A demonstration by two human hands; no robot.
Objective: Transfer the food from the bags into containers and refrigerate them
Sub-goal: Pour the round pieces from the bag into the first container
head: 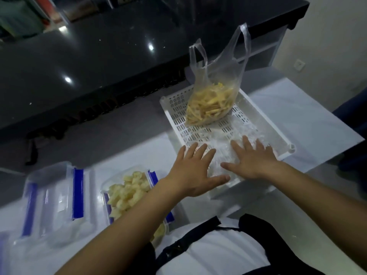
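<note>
Head view: both hands flat, fingers spread wide, pressing an empty clear bag [222, 153] down in the near end of the white slotted tray [264, 124]. Left hand [195, 169] on the bag's left side, right hand [253, 158] on its right, gripping nothing. Bag of yellow food strips [208, 105] sits upright at the tray's far end, handles up. Tray is on the white desk [309, 124]. Left of it, an open container [127, 192] holds pale food pieces; a clear lid with blue clips [57, 197] lies beside it.

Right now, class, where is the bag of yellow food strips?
In the head view, the bag of strips stands at the far end of the white perforated tray, beyond both hands.
</note>
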